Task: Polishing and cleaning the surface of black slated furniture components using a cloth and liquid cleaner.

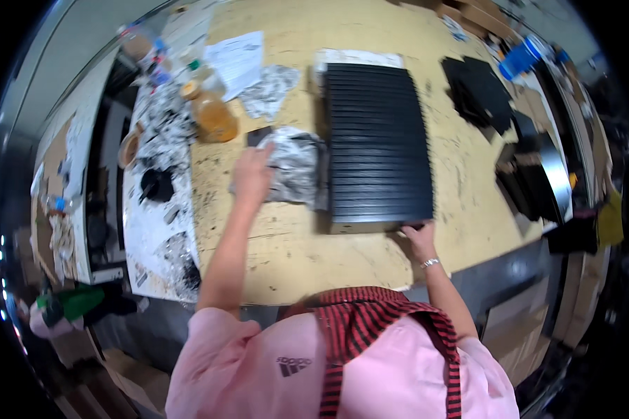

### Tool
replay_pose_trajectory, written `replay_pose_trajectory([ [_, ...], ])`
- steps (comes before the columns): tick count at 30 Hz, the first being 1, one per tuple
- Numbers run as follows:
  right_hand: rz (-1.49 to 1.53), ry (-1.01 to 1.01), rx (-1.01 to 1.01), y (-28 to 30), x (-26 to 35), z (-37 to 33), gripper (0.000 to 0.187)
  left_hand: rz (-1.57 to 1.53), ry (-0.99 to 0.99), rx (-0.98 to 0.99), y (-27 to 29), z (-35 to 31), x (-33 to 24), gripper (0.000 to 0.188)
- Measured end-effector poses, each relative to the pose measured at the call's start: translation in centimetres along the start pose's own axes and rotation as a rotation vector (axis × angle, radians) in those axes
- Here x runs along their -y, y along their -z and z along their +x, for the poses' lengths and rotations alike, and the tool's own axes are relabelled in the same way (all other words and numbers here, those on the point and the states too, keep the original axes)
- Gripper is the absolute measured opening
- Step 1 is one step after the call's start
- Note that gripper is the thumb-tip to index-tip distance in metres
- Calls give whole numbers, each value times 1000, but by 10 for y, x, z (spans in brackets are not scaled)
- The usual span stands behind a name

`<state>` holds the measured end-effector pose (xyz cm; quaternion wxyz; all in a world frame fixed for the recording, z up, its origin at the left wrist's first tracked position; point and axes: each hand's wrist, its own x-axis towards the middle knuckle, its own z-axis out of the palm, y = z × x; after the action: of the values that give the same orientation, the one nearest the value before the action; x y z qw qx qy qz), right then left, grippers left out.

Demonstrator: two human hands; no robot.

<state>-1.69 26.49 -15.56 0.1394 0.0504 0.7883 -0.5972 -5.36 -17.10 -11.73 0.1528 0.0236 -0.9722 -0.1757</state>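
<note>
A long stack of black slat-like pieces (379, 146), ridged across its top, lies on the yellowish tabletop in front of me. My right hand (419, 239) grips its near right corner, with the fingers partly hidden by the edge. To the left of the stack, my left hand (253, 173) is closed on the left edge of a crumpled white-and-grey rag (295, 167); its fingers are slightly blurred. A small dark flat pad (258, 135) lies just beyond that hand. Near it stands a bottle of amber liquid (215, 117).
A second rag (270, 91) and a printed sheet (235, 61) lie farther back. Black-stained paper (164, 133) covers the left side, with a black wad (157, 185) on it. At right are black flat pieces (479, 91), a black stack (531, 178) and a blue container (521, 59).
</note>
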Motion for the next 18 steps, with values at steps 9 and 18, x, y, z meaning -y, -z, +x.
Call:
replay_pose_trajectory([
  [9, 126, 181, -75, -5, -13, 9, 112, -512, -217, -46, 100, 42, -154, 39],
  [18, 241, 349, -99, -33, -22, 17, 74, -943, -480, 643, -35, 20, -378, 40],
])
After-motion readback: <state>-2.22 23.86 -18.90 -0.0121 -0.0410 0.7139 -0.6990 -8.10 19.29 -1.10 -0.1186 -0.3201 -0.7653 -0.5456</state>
